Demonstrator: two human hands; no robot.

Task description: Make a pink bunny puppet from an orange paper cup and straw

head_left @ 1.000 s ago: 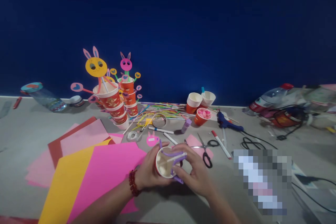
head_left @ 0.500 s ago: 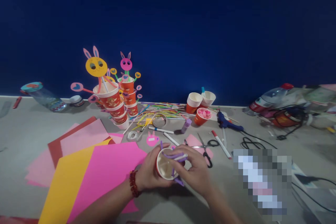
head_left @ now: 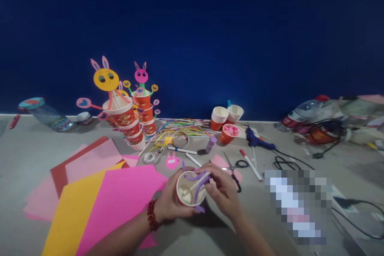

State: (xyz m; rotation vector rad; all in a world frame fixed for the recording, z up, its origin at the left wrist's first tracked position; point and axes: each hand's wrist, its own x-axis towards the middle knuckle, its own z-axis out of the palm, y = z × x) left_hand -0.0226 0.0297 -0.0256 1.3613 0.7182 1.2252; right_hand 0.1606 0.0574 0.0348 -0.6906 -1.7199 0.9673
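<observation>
My left hand (head_left: 168, 198), with a red bead bracelet on its wrist, is wrapped round a paper cup (head_left: 180, 190), its open mouth tilted toward me. Inside the cup a white stick (head_left: 195, 185) slants up to the right-hand rim. Purple pipe cleaners (head_left: 198, 192) bend about the stick's upper end, and their ends poke out past the cup's wall. The fingers of my right hand (head_left: 223, 188) are closed at that upper end, pinching the pipe cleaners and perhaps the stick too. A pink paper rabbit head (head_left: 172, 161) lies just beyond the cup.
Pink paper (head_left: 120, 196) and yellow paper (head_left: 81, 204) lie at left. Behind stand stacked cups with a yellow rabbit head (head_left: 106, 79). Scissors (head_left: 235, 170), a red-capped marker (head_left: 251, 165), a glue stick (head_left: 211, 145) and a blue glue gun (head_left: 258, 140) with its cord lie to the right.
My right hand has drawn slightly back and right from over the cup, so the white stick and its inside show more. The camera view has shifted a little.
</observation>
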